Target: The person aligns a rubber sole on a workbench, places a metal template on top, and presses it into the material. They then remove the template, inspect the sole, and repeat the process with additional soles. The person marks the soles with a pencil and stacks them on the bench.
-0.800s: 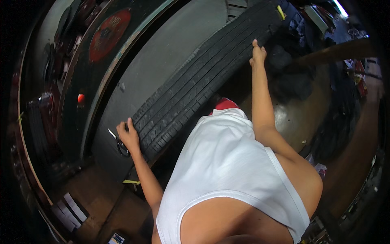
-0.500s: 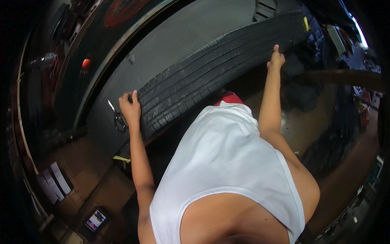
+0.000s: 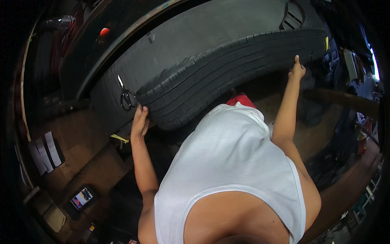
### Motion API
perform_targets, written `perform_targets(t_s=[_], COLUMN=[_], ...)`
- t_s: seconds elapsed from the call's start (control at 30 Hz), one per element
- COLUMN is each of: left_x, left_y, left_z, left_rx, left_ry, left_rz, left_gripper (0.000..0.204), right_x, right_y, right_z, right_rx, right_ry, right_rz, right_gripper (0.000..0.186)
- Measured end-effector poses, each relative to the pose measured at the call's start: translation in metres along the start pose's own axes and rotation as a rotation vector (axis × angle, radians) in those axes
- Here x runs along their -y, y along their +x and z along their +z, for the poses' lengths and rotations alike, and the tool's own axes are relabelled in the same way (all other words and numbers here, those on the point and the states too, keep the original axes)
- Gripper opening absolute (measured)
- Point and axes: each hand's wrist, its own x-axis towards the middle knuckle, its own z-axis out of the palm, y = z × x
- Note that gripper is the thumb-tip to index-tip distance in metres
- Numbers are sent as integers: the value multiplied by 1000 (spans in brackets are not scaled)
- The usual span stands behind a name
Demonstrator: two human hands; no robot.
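A long black tire tread strip (image 3: 227,69) lies across a dark work surface (image 3: 203,32) in front of me. My left hand (image 3: 140,120) grips its left end near the front edge, fingers pressed together. My right hand (image 3: 297,67) is closed on the near edge toward the right end, one finger pointing along it. Black-handled scissors (image 3: 126,97) lie just left of the strip, blades pointing away. A yellow strip (image 3: 327,42) sits at the far right end, and a dark slotted piece (image 3: 294,16) lies behind it.
At the lower left are pale strips (image 3: 53,148) and a phone with a lit screen (image 3: 81,197). A dark board with a red round object (image 3: 105,31) runs along the back. A brown wooden beam (image 3: 341,99) crosses the right side, among dark clutter.
The view has turned, bringing the tire strip nearer level. My left hand has shifted down around the strip's left end, which now curves lower. My right hand stays at the near edge.
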Motion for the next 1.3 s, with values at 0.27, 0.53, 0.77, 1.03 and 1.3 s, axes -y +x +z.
perform_targets(t_s=[0.27,0.53,0.77,1.03,1.3], left_x=[6,0,20,73,156], left_y=[23,50,19,-140,-281], left_z=[2,20,28,-11,-6], left_rx=[-287,-528,-559,-780,-1122], left_ry=[-59,-13,-245,-364,-387], left_rz=[24,-89,49,168,40], left_gripper=[95,85,77,69,70], right_x=[5,37,103,80,-38], right_y=[-13,-5,-68,-179,-287], right_z=[0,-5,23,58,98], right_rx=[5,397,595,957,1014], right_ry=[-9,514,541,535,93], right_rz=[-10,96,-347,-182,23], right_gripper=[78,48,39,39,52])
